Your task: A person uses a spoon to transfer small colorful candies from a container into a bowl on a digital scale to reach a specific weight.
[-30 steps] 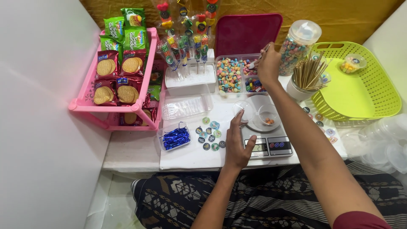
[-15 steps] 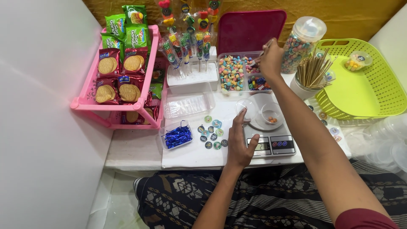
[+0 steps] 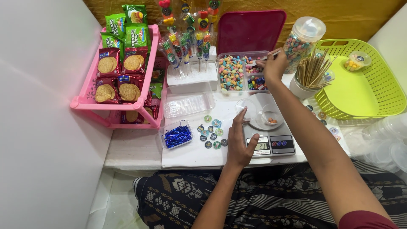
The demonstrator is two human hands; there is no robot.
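The white bench (image 3: 140, 148) carries a pink rack (image 3: 111, 112) of biscuit packs, a green basket (image 3: 373, 91) and a divided candy tray (image 3: 243, 72). On the digital scale (image 3: 271, 142) sits a small clear cup (image 3: 270, 115) holding only a few candies, so filling looks barely begun. The right hand (image 3: 273, 65), over the tray, has its grip pinching a thin tool (image 3: 269, 55). The left hand (image 3: 239, 144) rests spread beside the scale.
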